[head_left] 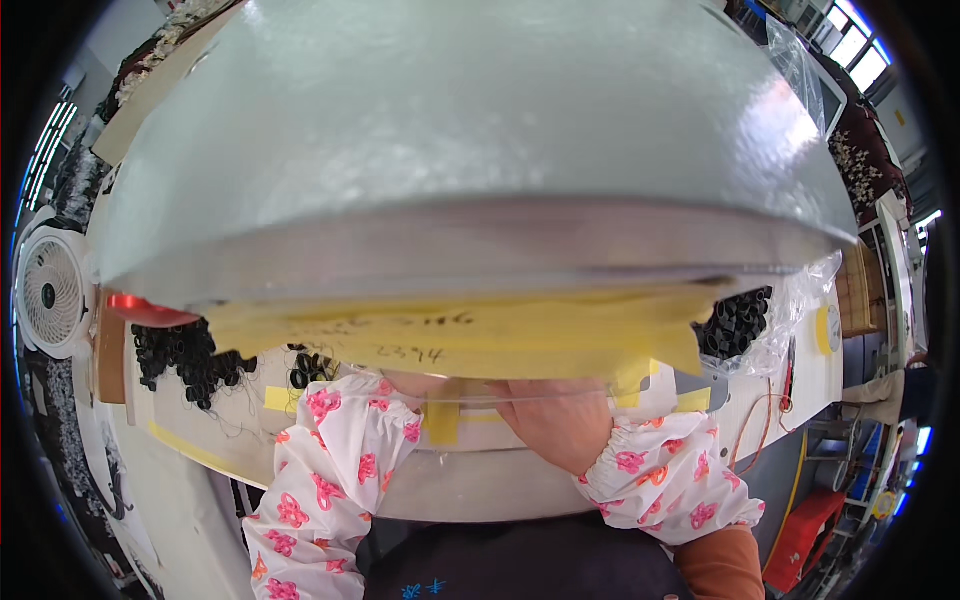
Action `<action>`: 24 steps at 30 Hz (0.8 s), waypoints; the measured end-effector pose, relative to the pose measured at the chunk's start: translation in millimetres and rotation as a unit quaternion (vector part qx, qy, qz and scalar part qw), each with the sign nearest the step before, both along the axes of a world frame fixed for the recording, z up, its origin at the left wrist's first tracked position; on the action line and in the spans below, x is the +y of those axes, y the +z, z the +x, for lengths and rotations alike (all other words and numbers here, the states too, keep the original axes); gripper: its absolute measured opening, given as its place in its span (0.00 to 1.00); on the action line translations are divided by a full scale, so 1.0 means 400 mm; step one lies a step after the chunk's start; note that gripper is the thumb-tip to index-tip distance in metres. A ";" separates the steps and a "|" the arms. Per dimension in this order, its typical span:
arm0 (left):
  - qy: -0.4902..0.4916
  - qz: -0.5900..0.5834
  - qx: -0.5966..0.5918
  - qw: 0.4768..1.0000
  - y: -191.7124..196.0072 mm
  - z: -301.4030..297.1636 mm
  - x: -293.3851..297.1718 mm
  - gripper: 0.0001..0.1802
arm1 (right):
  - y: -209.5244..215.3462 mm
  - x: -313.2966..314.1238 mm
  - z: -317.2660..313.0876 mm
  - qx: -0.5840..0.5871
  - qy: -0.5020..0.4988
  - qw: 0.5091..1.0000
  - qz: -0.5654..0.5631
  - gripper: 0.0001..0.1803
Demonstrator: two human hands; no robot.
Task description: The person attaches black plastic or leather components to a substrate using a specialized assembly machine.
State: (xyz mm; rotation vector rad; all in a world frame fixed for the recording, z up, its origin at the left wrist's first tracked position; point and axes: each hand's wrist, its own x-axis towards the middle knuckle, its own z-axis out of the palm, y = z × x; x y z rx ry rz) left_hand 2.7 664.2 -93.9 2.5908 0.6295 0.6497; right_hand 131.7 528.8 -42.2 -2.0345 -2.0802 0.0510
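Note:
A large pale grey-green housing (480, 120) fills the upper view, with a strip of yellow tape (450, 345) along its lower edge. Under this edge both my hands rest at the table's near side. Only a sliver of my left hand (415, 384) shows past its floral sleeve cover; its fingers are hidden. The back of my right hand (562, 422) is visible, its fingertips reaching in behind the tape. What either hand holds cannot be seen. Small black ring-like pieces (180, 355) lie heaped to the left of my left hand, and another black heap (738, 322) lies to the right.
A red part (150, 310) juts out at the housing's left corner. Clear plastic (815, 300) surrounds the right heap, with an orange cord (765, 415) nearby. A white fan (50, 290) stands far left. Below the table's right side is a red crate (805, 540).

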 end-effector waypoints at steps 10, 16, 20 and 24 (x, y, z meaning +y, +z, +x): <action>0.026 0.204 0.060 0.977 0.104 0.010 -0.073 0.17 | -0.007 -0.002 0.017 0.022 -0.012 0.995 0.098 0.26; 0.041 0.217 0.075 0.973 0.126 0.000 -0.085 0.19 | -0.003 -0.001 0.017 0.037 0.005 0.994 0.102 0.26; 0.042 0.176 0.079 0.980 0.125 -0.008 -0.096 0.18 | 0.002 0.000 0.017 0.058 0.009 0.993 0.099 0.25; 0.039 0.150 0.032 0.987 0.118 -0.001 -0.118 0.17 | -0.004 -0.007 0.026 0.092 0.003 0.991 0.098 0.23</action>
